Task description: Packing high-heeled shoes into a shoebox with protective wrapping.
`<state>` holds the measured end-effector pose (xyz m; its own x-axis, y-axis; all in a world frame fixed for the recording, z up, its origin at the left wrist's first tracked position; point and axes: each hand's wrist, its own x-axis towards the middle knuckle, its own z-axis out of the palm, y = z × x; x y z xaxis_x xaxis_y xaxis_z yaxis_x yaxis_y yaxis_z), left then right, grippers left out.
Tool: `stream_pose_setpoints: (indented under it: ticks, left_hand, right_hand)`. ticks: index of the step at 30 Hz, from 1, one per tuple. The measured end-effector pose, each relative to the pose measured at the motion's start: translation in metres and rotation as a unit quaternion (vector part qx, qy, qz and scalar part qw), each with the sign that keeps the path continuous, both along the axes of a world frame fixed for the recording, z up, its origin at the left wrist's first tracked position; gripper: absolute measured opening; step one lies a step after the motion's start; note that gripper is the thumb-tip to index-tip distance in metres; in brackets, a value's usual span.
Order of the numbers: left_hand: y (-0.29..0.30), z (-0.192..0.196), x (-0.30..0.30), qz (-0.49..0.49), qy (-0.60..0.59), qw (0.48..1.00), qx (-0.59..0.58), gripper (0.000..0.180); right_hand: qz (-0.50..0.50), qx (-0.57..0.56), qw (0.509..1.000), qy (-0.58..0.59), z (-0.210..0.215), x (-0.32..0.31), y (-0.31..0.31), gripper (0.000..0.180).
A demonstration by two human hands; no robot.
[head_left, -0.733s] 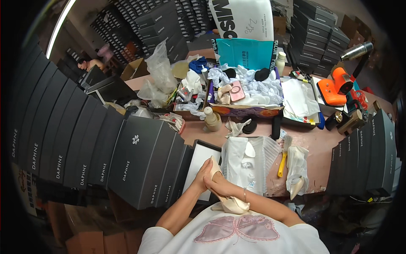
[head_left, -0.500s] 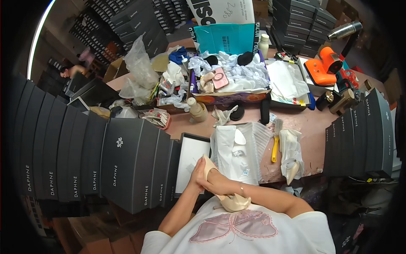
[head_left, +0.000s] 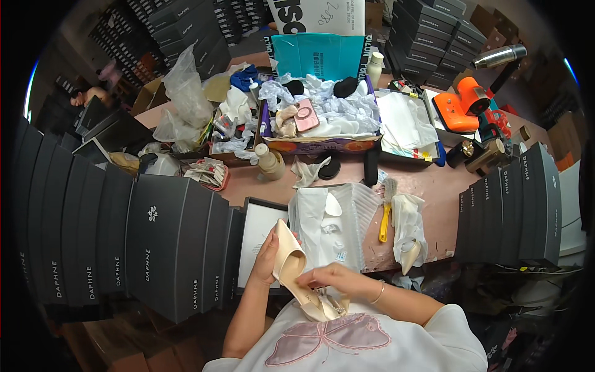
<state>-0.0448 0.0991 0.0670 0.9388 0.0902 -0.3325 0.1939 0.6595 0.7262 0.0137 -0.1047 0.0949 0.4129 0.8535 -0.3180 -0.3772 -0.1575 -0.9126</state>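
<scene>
My left hand [head_left: 267, 259] is wrapped round the toe end of a cream pointed-toe shoe [head_left: 286, 248], which it holds tilted, opening upward, in front of my chest. The shoe's heel end, with a sparkling strap, lies near my shirt. My right hand [head_left: 338, 279] has its fingers bent together at the shoe's inner side, by the insole; the fingertips are partly hidden. Another cream shoe [head_left: 409, 255], partly wrapped in white tissue, lies on the table to the right. Just beyond my hands is white tissue paper [head_left: 308, 232] with a white insert and a small packet on it.
Dark shoe boxes [head_left: 162, 248] stand in a row at left, more [head_left: 511, 211] at right. A yellow-handled brush [head_left: 385, 222] and a beige bottle [head_left: 270, 162] lie or stand on the pink table [head_left: 427, 180]. Behind are a box of crumpled tissue [head_left: 322, 146] and an orange device [head_left: 455, 118].
The shoe has turned so that its opening faces up. My right hand has left the toe and moved to the shoe's side; my left hand keeps hold of the toe. The view has shifted slightly.
</scene>
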Motion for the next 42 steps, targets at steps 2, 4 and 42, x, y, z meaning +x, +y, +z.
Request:
stream_pose_setpoints:
  ticks: [2, 4, 42]
  left_hand:
    - [-0.015, -0.002, -0.010, 0.003, 0.011, 0.992, -0.126, 0.067]
    - [-0.037, -0.001, -0.026, 0.002, 0.012, 0.972, -0.236, 0.074]
    - [-0.041, -0.023, -0.062, 0.046, 0.166, 0.956, -0.236, 0.044]
  right_hand:
    - [-0.013, -0.145, 0.954, -0.263, -0.009, 0.048, -0.006, 0.034]
    - [-0.125, -0.190, 0.787, -0.574, -0.049, 0.090, 0.004, 0.031]
    - [-0.129, -0.133, 0.881, -0.436, -0.028, 0.064, -0.006, 0.018]
